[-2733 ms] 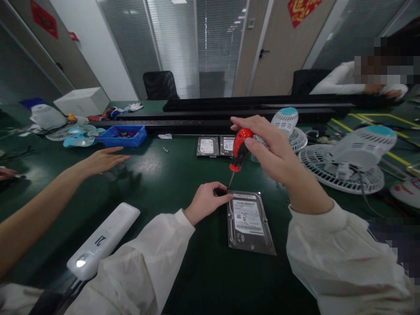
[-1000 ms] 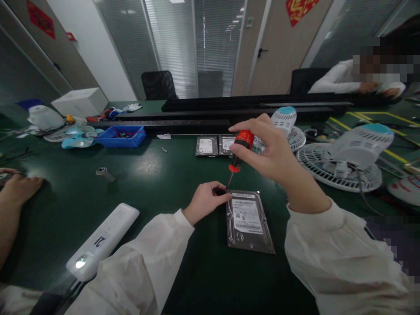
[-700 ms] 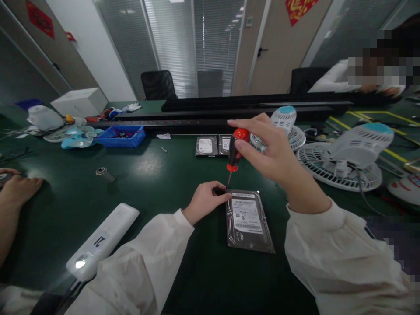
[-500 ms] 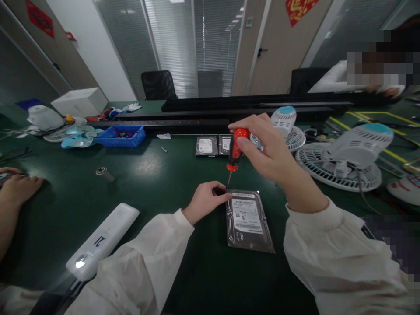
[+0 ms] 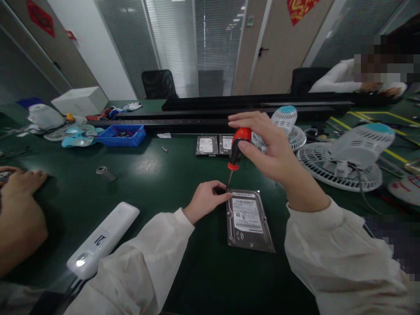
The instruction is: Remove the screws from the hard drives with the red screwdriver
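Note:
A silver hard drive (image 5: 246, 218) with a white label lies flat on the green table in front of me. My left hand (image 5: 209, 200) grips its upper left corner, thumb on the top face and fingers curled at the edge. In my right hand (image 5: 271, 146) is a red and black screwdriver (image 5: 235, 151), held nearly upright by the handle. Its thin shaft points down to that same corner, close to my left fingertips. Any screw under the tip is too small to make out.
Two more hard drives (image 5: 207, 145) lie further back. White fan parts (image 5: 339, 166) stand right; a blue tray (image 5: 122, 136), a metal cylinder (image 5: 105, 173) and a white device (image 5: 103, 240) are left. Another person's arm (image 5: 21, 210) rests at the left edge; another person sits back right.
My right thumb and fingers have shifted around the screwdriver handle, which leans slightly differently. My left hand and the hard drive stay put. The other person's arm at left has come further into view.

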`<state>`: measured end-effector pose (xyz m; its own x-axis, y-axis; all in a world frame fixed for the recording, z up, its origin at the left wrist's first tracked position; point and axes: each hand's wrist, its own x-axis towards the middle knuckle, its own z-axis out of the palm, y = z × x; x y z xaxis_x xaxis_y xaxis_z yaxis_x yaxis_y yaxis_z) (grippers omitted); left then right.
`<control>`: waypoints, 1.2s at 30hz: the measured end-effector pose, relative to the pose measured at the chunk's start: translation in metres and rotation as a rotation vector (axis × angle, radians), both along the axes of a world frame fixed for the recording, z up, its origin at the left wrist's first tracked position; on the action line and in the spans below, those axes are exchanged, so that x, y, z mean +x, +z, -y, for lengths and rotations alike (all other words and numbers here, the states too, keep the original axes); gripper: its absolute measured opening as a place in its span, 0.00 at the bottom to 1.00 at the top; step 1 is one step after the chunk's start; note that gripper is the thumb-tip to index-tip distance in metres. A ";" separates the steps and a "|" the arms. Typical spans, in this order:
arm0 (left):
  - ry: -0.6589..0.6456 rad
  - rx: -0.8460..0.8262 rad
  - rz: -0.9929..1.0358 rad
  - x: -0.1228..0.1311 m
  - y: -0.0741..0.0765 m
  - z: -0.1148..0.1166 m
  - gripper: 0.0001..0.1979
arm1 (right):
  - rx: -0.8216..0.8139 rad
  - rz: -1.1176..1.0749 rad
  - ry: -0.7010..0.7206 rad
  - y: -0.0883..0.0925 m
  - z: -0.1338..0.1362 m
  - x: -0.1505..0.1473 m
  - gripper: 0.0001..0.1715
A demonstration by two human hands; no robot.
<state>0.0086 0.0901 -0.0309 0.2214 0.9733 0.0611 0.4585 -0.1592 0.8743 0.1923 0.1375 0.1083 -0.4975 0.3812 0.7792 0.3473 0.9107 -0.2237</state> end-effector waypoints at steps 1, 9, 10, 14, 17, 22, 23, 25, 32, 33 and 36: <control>0.001 -0.002 0.002 0.000 0.000 0.000 0.16 | -0.013 0.006 0.037 0.000 0.001 0.001 0.20; 0.011 0.000 -0.002 0.000 0.003 0.001 0.15 | -0.006 0.007 -0.087 -0.003 0.002 -0.003 0.20; 0.010 0.001 -0.006 0.000 0.004 0.001 0.15 | -0.002 0.009 -0.087 -0.003 0.001 -0.004 0.19; 0.000 0.001 -0.005 0.000 0.005 0.001 0.16 | 0.016 -0.002 -0.070 -0.004 -0.002 -0.005 0.18; 0.001 0.008 -0.005 0.000 0.005 0.002 0.16 | -0.018 -0.023 -0.031 -0.005 -0.002 -0.006 0.19; 0.002 0.000 -0.003 0.000 0.006 0.002 0.16 | -0.106 0.038 0.024 -0.003 -0.001 0.000 0.23; 0.005 -0.002 -0.002 0.000 0.005 0.002 0.15 | -0.125 0.035 0.041 -0.003 -0.001 0.001 0.25; 0.009 0.003 0.003 0.001 0.005 0.002 0.15 | -0.129 0.016 0.032 -0.002 -0.001 0.003 0.26; 0.008 0.010 0.010 0.001 0.003 0.001 0.15 | 0.000 0.008 -0.116 -0.001 -0.001 0.001 0.18; 0.009 0.010 0.010 0.001 0.003 0.001 0.15 | -0.014 0.021 -0.078 0.000 -0.001 0.001 0.20; 0.005 0.013 0.011 0.000 0.003 0.001 0.15 | -0.049 0.016 0.006 0.000 0.000 0.001 0.27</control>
